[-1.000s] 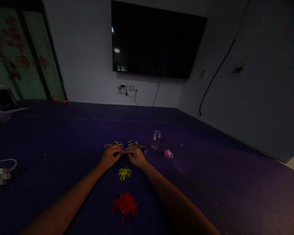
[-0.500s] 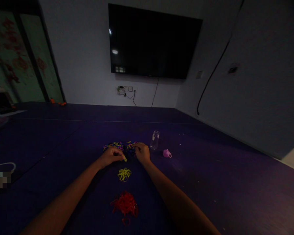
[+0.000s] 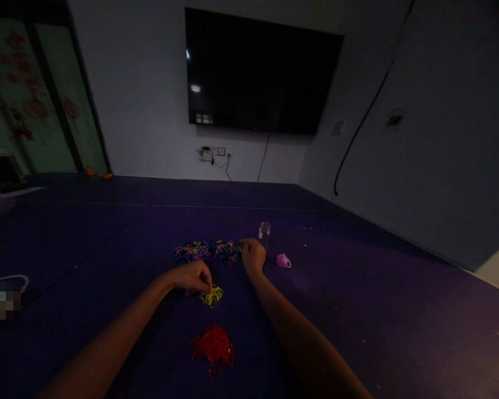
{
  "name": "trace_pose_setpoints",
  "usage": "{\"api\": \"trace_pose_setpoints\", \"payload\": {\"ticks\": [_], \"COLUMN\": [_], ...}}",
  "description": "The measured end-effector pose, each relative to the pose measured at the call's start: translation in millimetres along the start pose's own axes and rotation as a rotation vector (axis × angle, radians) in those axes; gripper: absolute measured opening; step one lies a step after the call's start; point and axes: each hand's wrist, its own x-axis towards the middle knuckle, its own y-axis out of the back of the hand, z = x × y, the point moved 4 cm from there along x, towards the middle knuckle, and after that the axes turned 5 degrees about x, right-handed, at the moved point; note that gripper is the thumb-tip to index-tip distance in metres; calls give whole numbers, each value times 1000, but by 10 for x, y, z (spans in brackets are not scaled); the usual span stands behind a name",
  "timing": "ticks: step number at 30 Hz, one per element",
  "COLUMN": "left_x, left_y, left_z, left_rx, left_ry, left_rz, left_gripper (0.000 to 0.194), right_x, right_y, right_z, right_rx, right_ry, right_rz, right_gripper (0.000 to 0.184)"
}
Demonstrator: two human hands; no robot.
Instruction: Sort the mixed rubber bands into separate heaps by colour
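Observation:
My left hand [image 3: 194, 275] is closed in a pinch at the top edge of a small pile of yellow rubber bands [image 3: 213, 299], with a yellow band at its fingertips. Just right of a mixed-colour pile of rubber bands [image 3: 228, 252], my right hand [image 3: 253, 255] has its fingers curled in; whatever lies between them is hidden. Another mixed pile [image 3: 192, 251] lies beyond my left hand. Nearer to me is a heap of red rubber bands [image 3: 213, 346]. A clear bottle [image 3: 265, 231] stands behind my right hand, partly covered by it.
A pink lid with a loop [image 3: 283, 260] lies right of my right hand on the dark purple floor [image 3: 336, 288]. A large television [image 3: 261, 72] hangs on the far wall, above sockets and cables [image 3: 216, 152]. White specks dot the floor on the right.
My left hand has moved toward me, bringing a yellow rubber band to the yellow pile. My right hand has shifted right, off the right mixed pile and in front of the bottle.

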Motion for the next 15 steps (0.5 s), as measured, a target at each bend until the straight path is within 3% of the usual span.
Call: {"api": "trace_pose_setpoints", "payload": {"ticks": [6, 10, 13, 15], "left_x": [-30, -38, -16, 9], "left_y": [-6, 19, 24, 46], "left_z": [-19, -47, -85, -114], "left_rx": [-39, -96, -149, -183], "left_ry": [-18, -11, -3, -20], "left_rz": [-44, -22, 45, 197], "left_gripper": [25, 34, 37, 36], "right_x": [22, 33, 23, 14], "right_y": [39, 21, -36, -63], "right_z": [9, 15, -4, -26], "right_rx": [-75, -137, -182, -224], "right_ry": [-26, -45, -29, 13], "right_rz": [2, -111, -264, -359], "right_gripper": [33, 31, 28, 26]}}
